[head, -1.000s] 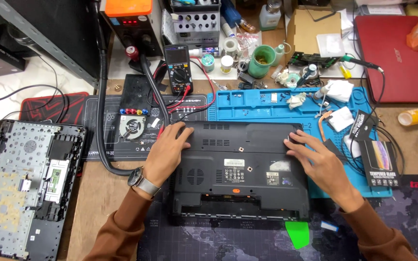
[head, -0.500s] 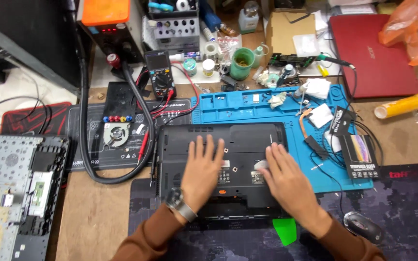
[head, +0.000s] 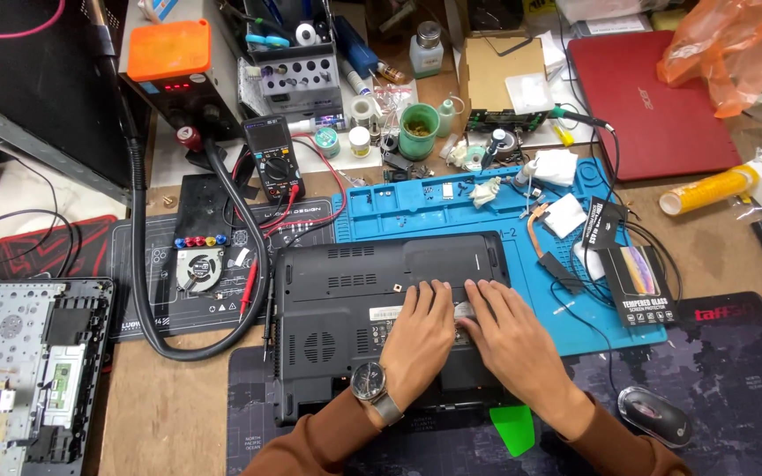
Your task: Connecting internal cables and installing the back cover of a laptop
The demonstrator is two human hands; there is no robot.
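The black laptop base [head: 372,308] lies underside up on the table [head: 178,414], half on the blue work mat [head: 451,203]. Both hands have drawn together since a moment ago: then they lay spread apart on the base, now the left hand [head: 418,339] and right hand [head: 509,339] press side by side at its middle, fingertips almost touching. Each grip is flat and open, fingers extended, closed on nothing. A multimeter [head: 273,159] stands behind the base; a green pick [head: 513,432] lies at its near edge.
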